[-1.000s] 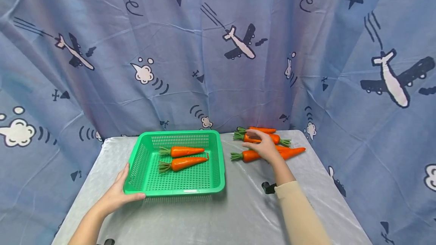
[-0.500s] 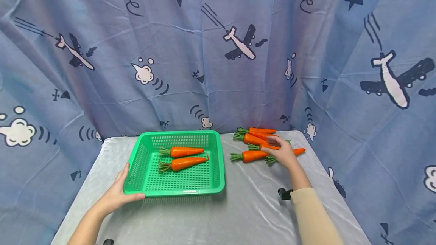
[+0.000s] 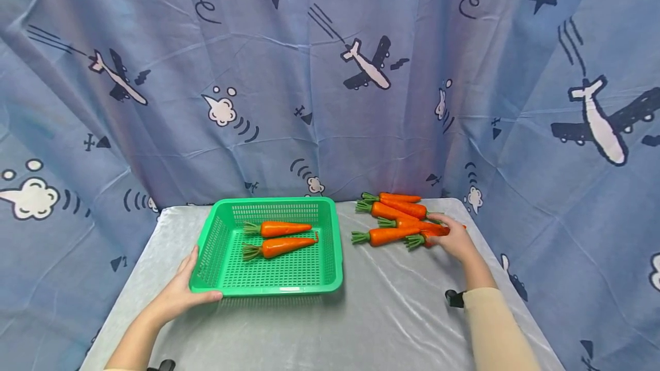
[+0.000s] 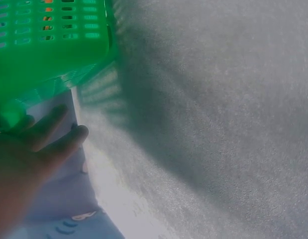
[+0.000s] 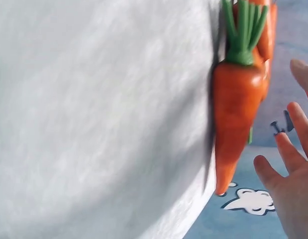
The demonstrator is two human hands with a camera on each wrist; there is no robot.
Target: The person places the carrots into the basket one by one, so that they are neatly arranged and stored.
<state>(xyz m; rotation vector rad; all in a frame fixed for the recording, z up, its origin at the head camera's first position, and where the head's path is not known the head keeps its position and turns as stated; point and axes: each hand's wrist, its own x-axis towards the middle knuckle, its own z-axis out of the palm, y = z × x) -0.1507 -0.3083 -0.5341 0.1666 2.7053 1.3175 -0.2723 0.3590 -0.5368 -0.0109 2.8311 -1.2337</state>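
A blue fabric curtain printed with aeroplanes [image 3: 289,130] rose along the tabletop's far edge. The tabletop [image 3: 384,314], spread with pale grey, faintly shiny cloth, had its widest open room through the middle and towards the near side, plus a narrower bare strip right of the basket. That basket, a green rectangular plastic one with slotted walls [image 3: 247,292], sat left of centre, its back rim close to the far edge.

At its near left corner the left hand [image 3: 180,291] rested with a loose grip, thumb along the front rim, fingers lying straight rather than wrapped. The right hand [image 3: 454,236] was by the right edge, its grip unclosed, fingers parted and holding nothing; whether it touched a carrot was hard to tell.

The work looked only part done: two glossy orange carrots with green stalks [image 3: 283,246] lay side by side inside the basket, while a larger loose cluster of similar carrots [image 3: 387,236], apparently six, remained near the far right corner.
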